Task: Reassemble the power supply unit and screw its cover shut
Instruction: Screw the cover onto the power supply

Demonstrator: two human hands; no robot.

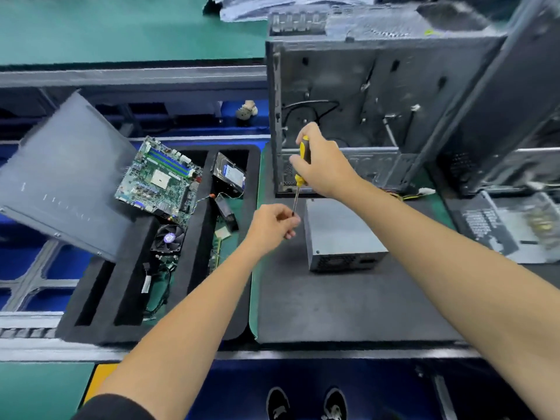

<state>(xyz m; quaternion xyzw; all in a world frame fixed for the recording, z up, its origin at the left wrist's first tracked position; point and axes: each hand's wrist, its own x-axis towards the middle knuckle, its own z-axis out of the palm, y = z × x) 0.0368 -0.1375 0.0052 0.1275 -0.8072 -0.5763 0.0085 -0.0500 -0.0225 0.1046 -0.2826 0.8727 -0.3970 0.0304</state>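
The right hand (321, 165) grips a yellow-and-black-handled screwdriver (302, 165) upright, the left hand (272, 225) pinches at its tip, just left of the closed grey metal power supply box (342, 231) lying mid-mat.

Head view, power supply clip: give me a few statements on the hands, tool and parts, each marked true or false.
1. The right hand grips a screwdriver with a yellow and black handle. True.
2. The left hand lies flat on the mat. False: its fingers pinch at the screwdriver's tip, above the mat.
3. The power supply sits on the dark mat in front of the open computer case. True.
4. The screwdriver's tip is pressed into the power supply. False: the tip is left of it, at the left hand's fingers.
5. The motherboard is mounted inside the case. False: it rests on the black foam tray to the left.
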